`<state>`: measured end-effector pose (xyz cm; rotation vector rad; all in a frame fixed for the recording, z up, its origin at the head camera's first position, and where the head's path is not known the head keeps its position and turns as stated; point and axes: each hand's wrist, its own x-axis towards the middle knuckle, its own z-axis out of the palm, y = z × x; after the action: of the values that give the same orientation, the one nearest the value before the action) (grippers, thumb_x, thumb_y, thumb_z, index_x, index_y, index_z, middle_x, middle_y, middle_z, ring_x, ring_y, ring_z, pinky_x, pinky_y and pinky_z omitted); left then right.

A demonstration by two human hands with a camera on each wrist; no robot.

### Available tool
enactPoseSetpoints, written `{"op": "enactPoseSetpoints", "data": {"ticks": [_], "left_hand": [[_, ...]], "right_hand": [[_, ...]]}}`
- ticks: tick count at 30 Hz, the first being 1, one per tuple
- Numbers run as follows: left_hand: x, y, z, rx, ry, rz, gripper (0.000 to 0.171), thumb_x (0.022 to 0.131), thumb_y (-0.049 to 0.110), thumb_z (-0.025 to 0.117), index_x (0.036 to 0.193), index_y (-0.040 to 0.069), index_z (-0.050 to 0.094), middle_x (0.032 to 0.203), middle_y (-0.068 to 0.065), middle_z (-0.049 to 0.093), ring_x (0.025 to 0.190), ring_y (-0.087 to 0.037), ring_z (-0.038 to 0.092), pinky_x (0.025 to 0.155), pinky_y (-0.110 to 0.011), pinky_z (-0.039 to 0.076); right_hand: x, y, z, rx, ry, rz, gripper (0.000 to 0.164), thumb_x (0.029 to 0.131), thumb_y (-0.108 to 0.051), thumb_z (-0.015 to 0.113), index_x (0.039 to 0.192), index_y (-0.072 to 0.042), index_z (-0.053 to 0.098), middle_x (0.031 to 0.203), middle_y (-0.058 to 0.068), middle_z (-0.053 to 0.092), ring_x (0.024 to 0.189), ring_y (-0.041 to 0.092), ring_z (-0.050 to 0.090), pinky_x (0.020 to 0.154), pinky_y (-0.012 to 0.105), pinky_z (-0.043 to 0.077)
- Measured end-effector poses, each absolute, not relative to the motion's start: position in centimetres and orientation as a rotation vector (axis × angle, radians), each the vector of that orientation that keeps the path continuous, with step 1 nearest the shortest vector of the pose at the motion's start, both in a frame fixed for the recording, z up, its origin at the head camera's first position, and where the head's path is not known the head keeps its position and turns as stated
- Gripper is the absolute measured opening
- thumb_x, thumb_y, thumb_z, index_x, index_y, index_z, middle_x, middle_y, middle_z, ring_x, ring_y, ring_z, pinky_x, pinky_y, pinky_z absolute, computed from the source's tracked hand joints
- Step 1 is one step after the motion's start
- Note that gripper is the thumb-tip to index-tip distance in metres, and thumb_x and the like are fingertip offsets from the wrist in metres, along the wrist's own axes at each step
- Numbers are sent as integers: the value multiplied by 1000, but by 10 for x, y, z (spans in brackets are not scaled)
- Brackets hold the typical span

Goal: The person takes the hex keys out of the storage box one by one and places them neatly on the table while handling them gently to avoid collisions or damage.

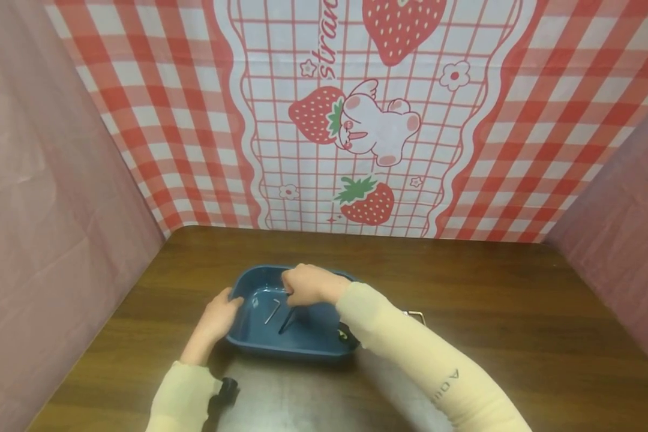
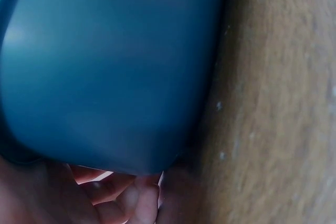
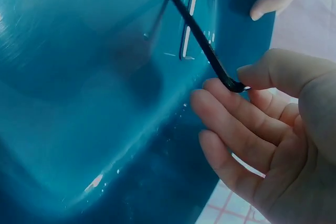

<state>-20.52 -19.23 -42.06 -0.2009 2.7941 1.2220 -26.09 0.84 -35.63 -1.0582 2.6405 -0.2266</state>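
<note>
A blue tray (image 1: 302, 353) with rounded corners stands on the table. Between thumb and fingertips, my right hand (image 1: 310, 285) pinches the short bent end of a black hex key (image 3: 202, 40). The key's long arm slants down into the tray, its far tip close over the floor. Beside it lies a smaller silver hex key (image 1: 272, 312) on the tray floor. At the tray's left end my left hand (image 1: 221, 312) grips the rim, thumb on the inside. Its other fingers (image 2: 113, 198) sit against the outer wall in the left wrist view.
A dark object with a yellow-green mark (image 1: 344, 335) lies in the tray's right end, partly covered by the right sleeve. Beyond that sleeve, a bent metal piece (image 1: 418, 315) shows on the brown wooden table (image 1: 491, 288). A checked strawberry cloth (image 1: 324, 180) hangs behind.
</note>
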Motion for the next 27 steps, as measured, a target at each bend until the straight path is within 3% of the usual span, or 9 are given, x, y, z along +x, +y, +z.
{"op": "enactPoseSetpoints", "data": {"ticks": [11,19,27], "left_hand": [[-205,-191,-421,-204,2797,1205,47,92,21,35,130,-8,38,131,-31,42,118,-46,42,96,-55,35],[-206,-192,-418,-197,2786,1202,49,93,20,34,132,-8,35,133,-32,39,119,-47,40,97,-56,34],[-203,-193,-420,-194,2791,1200,49,93,21,35,132,-9,34,133,-32,38,120,-48,38,97,-56,33]], "right_hand": [[-259,23,-354,-1044,2670,-285,11,77,-16,65,82,-14,56,71,-6,54,64,9,49,58,22,41],[-260,32,-344,-1107,2714,-298,7,79,-16,62,75,-13,57,60,-6,44,56,7,40,54,21,34],[-258,48,-337,-1062,2751,-310,7,83,-19,61,78,-14,62,66,-5,55,56,7,46,54,21,39]]}}
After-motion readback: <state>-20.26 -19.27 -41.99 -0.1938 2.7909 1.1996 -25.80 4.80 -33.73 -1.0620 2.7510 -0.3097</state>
